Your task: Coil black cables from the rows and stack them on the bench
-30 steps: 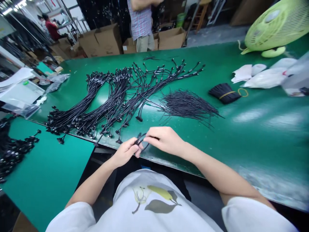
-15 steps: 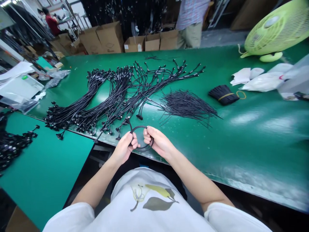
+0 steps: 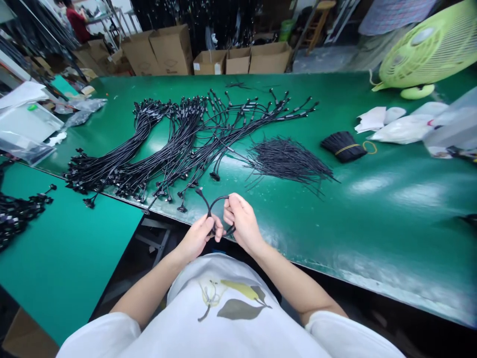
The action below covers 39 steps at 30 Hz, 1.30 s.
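Observation:
A black cable [image 3: 217, 200] is bent into a loop between my two hands, close to the table's front edge. My left hand [image 3: 203, 233] pinches it, and one end with a connector sticks up above the thumb. On the loop's other side my right hand [image 3: 241, 219] is closed around the cable. Beyond them lie bundles of black cables [image 3: 167, 149] with connectors at both ends. To their right is a loose heap of thin black ties [image 3: 288, 161]. Farther right sits a black bundle of ties [image 3: 343, 146] with a yellow rubber band round it.
The green table [image 3: 365, 228] spans the view. A yellow-green fan [image 3: 425, 44] and white plastic bags [image 3: 400, 130] are at the right. More cables [image 3: 22, 219] lie on the lower left surface. Cardboard boxes [image 3: 167, 52] and a person [image 3: 391, 25] are behind the table.
My left hand has dropped slightly, and the cable loop has become narrower. The connector end now leans left, away from the loop. The person behind the table has moved right.

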Available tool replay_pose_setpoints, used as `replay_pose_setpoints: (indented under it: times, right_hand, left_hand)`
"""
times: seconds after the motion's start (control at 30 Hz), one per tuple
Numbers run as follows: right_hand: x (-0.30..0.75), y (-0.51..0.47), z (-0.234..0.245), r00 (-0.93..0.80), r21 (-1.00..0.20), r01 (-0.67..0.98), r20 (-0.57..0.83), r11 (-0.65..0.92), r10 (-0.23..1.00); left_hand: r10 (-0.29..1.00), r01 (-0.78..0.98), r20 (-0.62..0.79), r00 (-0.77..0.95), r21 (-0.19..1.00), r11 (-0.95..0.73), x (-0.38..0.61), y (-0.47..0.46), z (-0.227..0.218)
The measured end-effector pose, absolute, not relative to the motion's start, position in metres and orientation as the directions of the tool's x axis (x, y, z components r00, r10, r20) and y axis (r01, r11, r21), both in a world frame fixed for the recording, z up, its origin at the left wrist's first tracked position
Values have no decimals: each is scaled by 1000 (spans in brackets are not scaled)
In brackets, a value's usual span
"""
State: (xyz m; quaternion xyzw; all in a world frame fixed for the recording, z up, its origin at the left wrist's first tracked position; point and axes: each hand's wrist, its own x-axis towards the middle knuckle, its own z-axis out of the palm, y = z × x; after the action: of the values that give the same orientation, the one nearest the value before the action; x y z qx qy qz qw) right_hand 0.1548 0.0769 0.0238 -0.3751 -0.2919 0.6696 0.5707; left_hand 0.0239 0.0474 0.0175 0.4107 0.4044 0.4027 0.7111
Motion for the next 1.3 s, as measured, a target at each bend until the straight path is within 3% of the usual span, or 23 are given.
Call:
replay_pose_setpoints:
  times: [0.13, 0.3, 0.43, 0.63, 0.87, 1.0, 1.17, 1.3]
  right_hand:
    - [152, 76, 26, -30, -773, -604, -221, -194, 975]
    - [155, 72, 20, -100, -809, -559, -150, -180, 984]
    - [161, 73, 26, -81, -839, -543, 9, -37, 997]
    - [171, 78, 42, -184, -854, -519, 69, -37, 980]
    - [177, 93, 43, -273, -824, -526, -69, -210, 959]
    - [180, 99, 43, -414, -770, -543, -103, -336, 904]
    - [191, 105, 43, -536, -625, -646, -36, -438, 843]
    - [192, 108, 38, -494, -563, -720, 6, -405, 869]
  left_hand:
    - [921, 123, -201, 333, 978, 170, 24, 60, -2]
    - [806, 214, -199, 558, 972, 92, 25, 65, -14]
    - [769, 115, -157, 620, 987, 109, 34, 56, -17]
    - [622, -156, -246, 744, 841, 519, 47, 43, -10]
    - [609, -174, -356, 709, 749, 640, 42, 54, 8]
    - [578, -215, -311, 754, 716, 664, 44, 60, 12]
    - [511, -287, -356, 782, 522, 803, 54, 57, 22]
    - [543, -371, -398, 740, 431, 822, 63, 53, 22]
